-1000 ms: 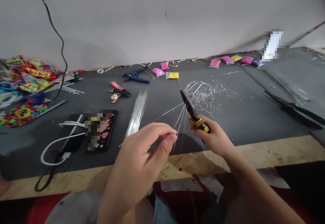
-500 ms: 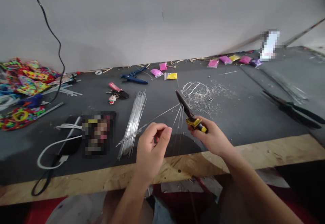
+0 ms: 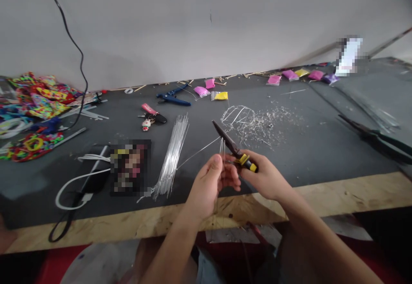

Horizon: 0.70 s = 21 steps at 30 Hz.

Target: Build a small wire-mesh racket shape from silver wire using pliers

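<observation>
My right hand [image 3: 262, 174] grips a pair of long-nose pliers [image 3: 227, 140] with black jaws and yellow-black handles, pointing up and left. Several thin silver wires [image 3: 222, 146] fan down from near the jaws. My left hand [image 3: 209, 185] is wrapped loosely round these wires below the pliers, thumb in front and fingers curled behind; wire ends show beneath it. From the jaws, one longer wire [image 3: 201, 150] runs left to a twisted strand [image 3: 149, 191] by the bundle of straight silver wires [image 3: 174, 151]. How the wires meet at the jaws is too small to tell.
Beyond the pliers lie a bent-wire frame [image 3: 238, 114] and scattered wire clippings [image 3: 270, 125]. Blue cutters [image 3: 174, 97], keys [image 3: 156, 117] and small coloured packets [image 3: 201, 91] are farther back. Large dark-handled shears [image 3: 376, 136] rest at right, a cabled power bank [image 3: 93, 170] at left.
My left hand has moved right and opened from its pinch to close round the hanging wires. My right hand and the pliers have shifted slightly left and down. The view has turned slightly left.
</observation>
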Available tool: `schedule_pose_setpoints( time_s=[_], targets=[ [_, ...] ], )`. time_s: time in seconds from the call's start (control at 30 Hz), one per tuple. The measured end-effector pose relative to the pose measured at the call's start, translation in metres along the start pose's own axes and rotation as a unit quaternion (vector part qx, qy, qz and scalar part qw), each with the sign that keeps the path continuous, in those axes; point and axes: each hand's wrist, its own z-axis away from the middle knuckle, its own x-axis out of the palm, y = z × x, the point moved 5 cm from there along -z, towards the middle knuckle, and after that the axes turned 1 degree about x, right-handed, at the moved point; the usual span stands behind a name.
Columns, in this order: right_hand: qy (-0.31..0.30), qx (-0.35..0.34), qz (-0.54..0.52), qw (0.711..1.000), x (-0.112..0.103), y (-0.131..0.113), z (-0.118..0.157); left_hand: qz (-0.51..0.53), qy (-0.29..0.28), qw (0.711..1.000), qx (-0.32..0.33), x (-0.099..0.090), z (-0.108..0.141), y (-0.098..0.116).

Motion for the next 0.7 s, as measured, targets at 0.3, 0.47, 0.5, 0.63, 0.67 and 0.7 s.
schedule_pose_setpoints(
  time_s=[0.3,0.47,0.5,0.63,0.67,0.7],
  targets=[
    [-0.028,0.011,-0.024,0.999,0.009,-0.001,0.003,0.061,0.015,0.997,-0.038,-0.005,-0.002,0.004],
    [-0.055,0.029,-0.047,0.997,0.013,-0.002,0.006,0.011,0.006,0.998,-0.059,-0.012,0.001,0.015],
    [-0.064,0.035,-0.053,0.996,0.013,-0.002,0.007,-0.002,0.003,0.998,-0.068,-0.013,0.003,0.017],
    [-0.091,0.045,-0.075,0.992,0.011,-0.002,0.010,-0.038,-0.007,0.996,-0.085,-0.014,0.006,0.020],
    [-0.095,0.045,-0.082,0.991,0.010,-0.002,0.011,-0.042,-0.006,0.996,-0.084,-0.014,0.006,0.021],
    [-0.099,0.046,-0.088,0.990,0.010,-0.002,0.012,-0.046,-0.006,0.996,-0.082,-0.013,0.006,0.021]
  ],
)
